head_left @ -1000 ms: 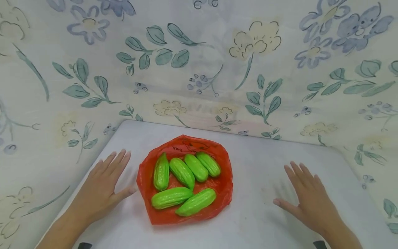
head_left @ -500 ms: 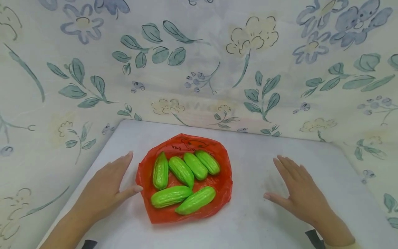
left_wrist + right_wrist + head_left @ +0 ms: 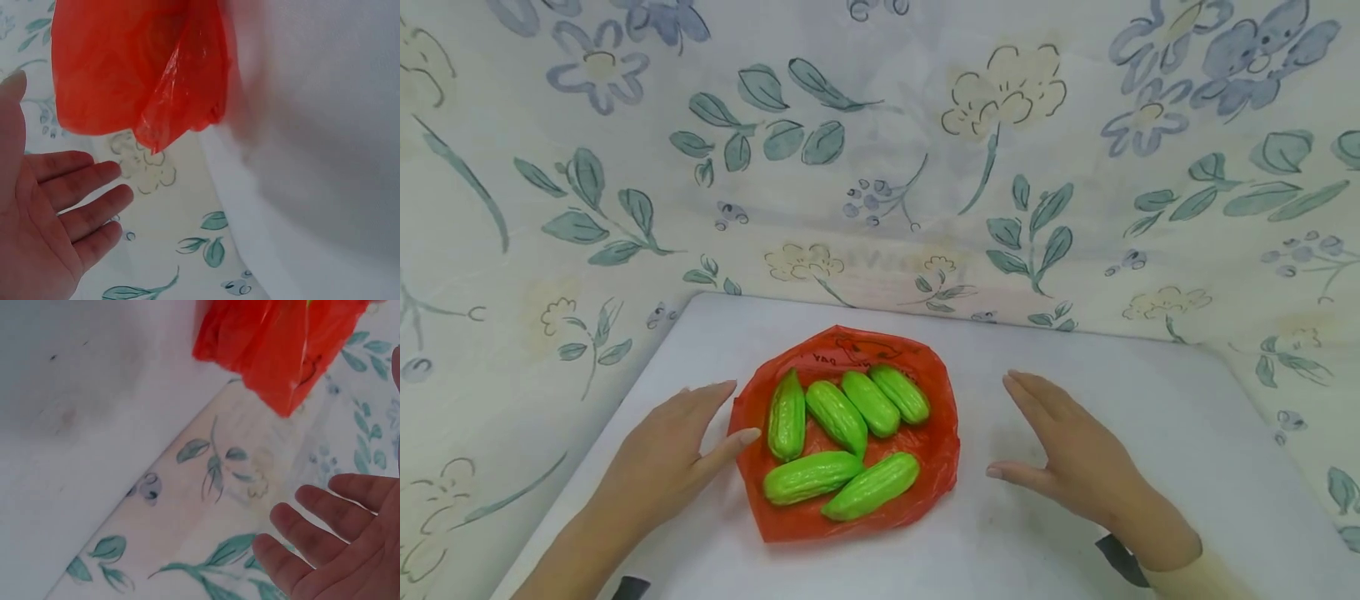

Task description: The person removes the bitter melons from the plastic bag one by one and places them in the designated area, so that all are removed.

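Six green gourds (image 3: 837,417) lie inside the red bag (image 3: 937,457), which apparently corrals them, while the left hand (image 3: 664,450) and right hand (image 3: 1071,450) flank it, outstretched and empty.

In the wrist views, we see the crinkled red plastic bag (image 3: 112,69) only in part.
The top edge cuts it off in both; the bare left hand (image 3: 40,231) runs out past the left edge of one, the bare right hand (image 3: 344,556) past the right edge of the other. From the head view we cannot read the small dark markings (image 3: 872,350) on the bag's creased far side, nor tell whether the left hand touches the bag.
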### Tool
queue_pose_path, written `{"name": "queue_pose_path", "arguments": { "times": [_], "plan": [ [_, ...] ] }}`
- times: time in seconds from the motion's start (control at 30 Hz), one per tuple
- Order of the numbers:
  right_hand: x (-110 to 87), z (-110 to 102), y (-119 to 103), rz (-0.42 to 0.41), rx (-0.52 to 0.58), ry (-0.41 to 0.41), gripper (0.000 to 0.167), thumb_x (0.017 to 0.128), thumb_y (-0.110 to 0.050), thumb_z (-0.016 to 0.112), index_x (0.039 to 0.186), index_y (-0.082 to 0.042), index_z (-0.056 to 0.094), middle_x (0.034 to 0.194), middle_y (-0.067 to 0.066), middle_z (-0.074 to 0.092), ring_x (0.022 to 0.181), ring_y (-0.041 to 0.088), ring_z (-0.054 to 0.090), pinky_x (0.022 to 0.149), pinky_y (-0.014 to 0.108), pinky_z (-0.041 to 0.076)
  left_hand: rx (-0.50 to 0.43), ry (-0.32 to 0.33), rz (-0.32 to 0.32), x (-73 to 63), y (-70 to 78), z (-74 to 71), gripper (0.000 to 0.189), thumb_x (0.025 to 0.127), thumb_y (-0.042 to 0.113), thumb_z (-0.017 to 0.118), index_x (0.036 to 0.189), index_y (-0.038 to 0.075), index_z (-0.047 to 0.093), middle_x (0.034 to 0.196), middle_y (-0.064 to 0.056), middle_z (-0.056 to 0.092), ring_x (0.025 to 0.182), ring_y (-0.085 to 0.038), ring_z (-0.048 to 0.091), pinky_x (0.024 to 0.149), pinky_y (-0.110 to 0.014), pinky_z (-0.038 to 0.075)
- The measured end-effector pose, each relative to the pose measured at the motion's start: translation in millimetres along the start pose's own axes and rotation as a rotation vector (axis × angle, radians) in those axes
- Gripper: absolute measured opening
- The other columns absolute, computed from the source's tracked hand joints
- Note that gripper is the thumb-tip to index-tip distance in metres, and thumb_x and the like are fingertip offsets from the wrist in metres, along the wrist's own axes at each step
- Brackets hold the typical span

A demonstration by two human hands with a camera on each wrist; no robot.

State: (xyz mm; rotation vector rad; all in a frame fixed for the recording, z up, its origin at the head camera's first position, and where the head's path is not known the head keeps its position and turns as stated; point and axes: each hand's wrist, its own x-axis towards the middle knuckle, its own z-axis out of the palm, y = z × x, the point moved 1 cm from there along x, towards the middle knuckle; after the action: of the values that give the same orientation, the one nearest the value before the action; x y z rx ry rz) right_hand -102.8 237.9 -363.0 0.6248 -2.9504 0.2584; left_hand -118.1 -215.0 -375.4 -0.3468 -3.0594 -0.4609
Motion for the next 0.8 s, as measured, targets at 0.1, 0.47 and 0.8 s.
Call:
{"name": "queue_pose_path", "arguments": {
  "times": [0.1,0.47,0.8],
  "plan": [
    [6.1,0.8,-9.9,-0.03,0.029,-0.002,0.104,0.082,-0.066,0.08,0.162,-0.013,0.038,0.16,0.011,0.045,0.143,0.033,0.046,0.098,0.05,0.054,0.004,-0.012,-0.016,0.9,2.6,0.9,0.086,0.097,0.072,0.054,0.151,0.005,0.051,0.147,-0.025,0.056,0.138,-0.055,0.042,0.105,-0.074,0.036],
    [30.2,14.5,-40.0,-0.309,0.073,0.036,0.093,0.083,-0.062,0.082,0.154,-0.011,0.049,0.151,0.006,0.055,0.137,0.026,0.054,0.101,0.043,0.053,-0.006,0.017,-0.053,3.5,8.3,2.0,0.068,0.097,0.06,0.065,0.136,0.004,0.065,0.128,-0.021,0.069,0.113,-0.044,0.064,0.092,-0.067,0.051],
    [47.0,27.2,-58.4,-0.439,0.074,0.012,0.075,0.094,-0.058,0.072,0.147,-0.008,0.057,0.147,0.007,0.057,0.136,0.026,0.055,0.105,0.042,0.05,-0.026,0.007,-0.044,8.3,9.5,3.7,0.053,0.096,0.055,0.07,0.119,0.007,0.069,0.091,0.001,0.068,0.081,-0.019,0.062,0.07,-0.042,0.057]
  ]
}}
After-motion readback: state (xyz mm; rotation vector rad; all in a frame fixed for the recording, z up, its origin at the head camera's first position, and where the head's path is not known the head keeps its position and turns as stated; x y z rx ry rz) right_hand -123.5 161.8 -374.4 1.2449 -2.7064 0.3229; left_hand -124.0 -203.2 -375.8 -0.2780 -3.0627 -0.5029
